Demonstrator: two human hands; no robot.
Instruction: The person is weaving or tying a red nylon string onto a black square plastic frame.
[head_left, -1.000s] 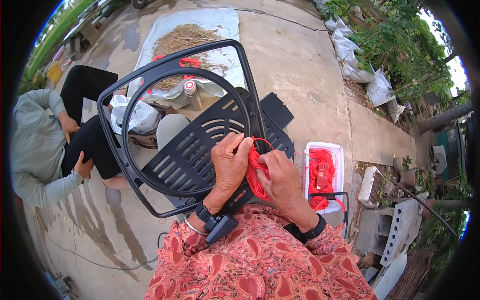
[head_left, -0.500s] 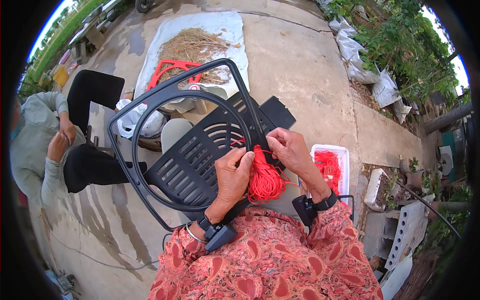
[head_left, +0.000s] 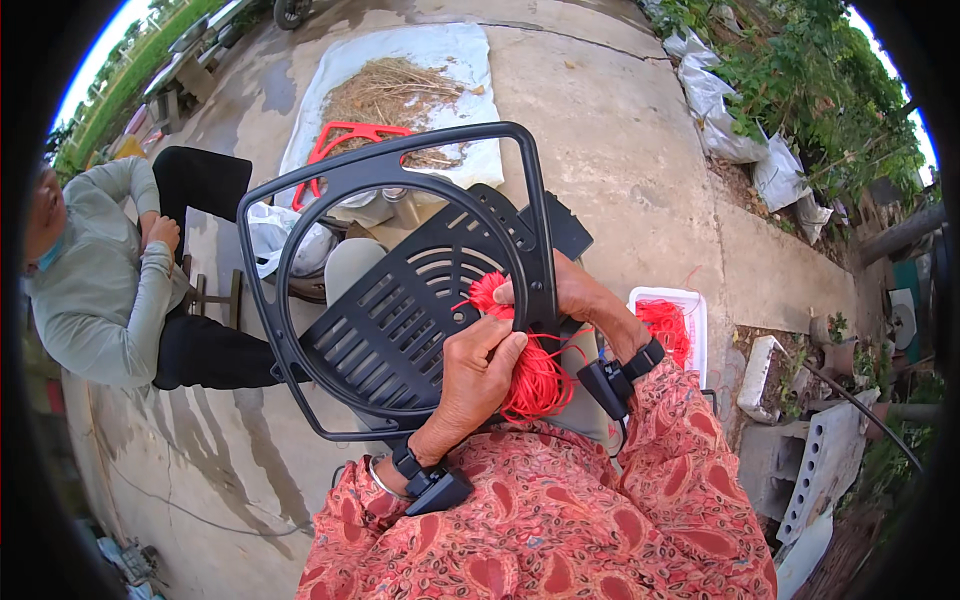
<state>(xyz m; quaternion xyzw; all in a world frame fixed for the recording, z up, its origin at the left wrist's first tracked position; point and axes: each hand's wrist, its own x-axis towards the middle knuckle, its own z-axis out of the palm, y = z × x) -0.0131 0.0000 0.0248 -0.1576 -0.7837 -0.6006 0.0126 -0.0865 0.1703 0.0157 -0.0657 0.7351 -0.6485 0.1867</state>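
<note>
A black plastic frame (head_left: 541,270) with a large round ring stands tilted before me. A thick hank of red cord (head_left: 540,388) passes through the ring beside the frame's right bar; its loops hang toward my lap. My left hand (head_left: 478,362) is closed at the ring's lower right edge, thumb and forefinger pinched against the red cord. Reaching behind the right bar, my right hand (head_left: 575,298) grips the upper end of the hank, its fingertips showing inside the ring. Beneath the frame lies a black slatted plastic panel (head_left: 400,312).
A white tub (head_left: 694,300) of red cord stands at my right. Another person (head_left: 105,300) sits at the left, arms folded. Ahead, a white sheet (head_left: 470,80) carries straw (head_left: 390,92) and a red plastic frame (head_left: 325,148). Concrete blocks (head_left: 815,475) and white sacks (head_left: 725,135) line the right.
My right hand has moved behind the bar, its fingertips coming through the ring. More red cord now shows inside the ring. The frame has shifted right; the seated person has folded their arms.
</note>
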